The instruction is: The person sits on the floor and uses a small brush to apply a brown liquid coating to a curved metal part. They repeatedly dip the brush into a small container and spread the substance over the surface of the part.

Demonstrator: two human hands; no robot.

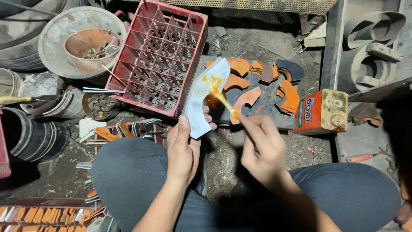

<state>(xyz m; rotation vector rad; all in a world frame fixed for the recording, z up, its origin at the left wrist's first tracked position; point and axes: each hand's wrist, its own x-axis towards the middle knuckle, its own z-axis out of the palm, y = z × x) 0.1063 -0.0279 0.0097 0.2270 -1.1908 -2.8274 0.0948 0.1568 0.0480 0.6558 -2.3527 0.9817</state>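
Observation:
My left hand (183,150) holds a curved white strip (204,101) upright by its lower end; orange glue is smeared on its upper part. My right hand (262,144) grips a thin stick (223,101) coated in orange glue, its tip touching the white strip. Just beyond the strip lies a dark board (268,101) carrying several curved orange and dark pads (287,96). My knees in grey trousers frame the bottom of the view.
A red plastic crate (161,53) stands tilted at upper centre. A rusty orange can (322,112) sits right of the board. A metal basin (81,41) with a clay bowl sits upper left. Tyres, rubber rolls and scrap pieces surround the dirty floor.

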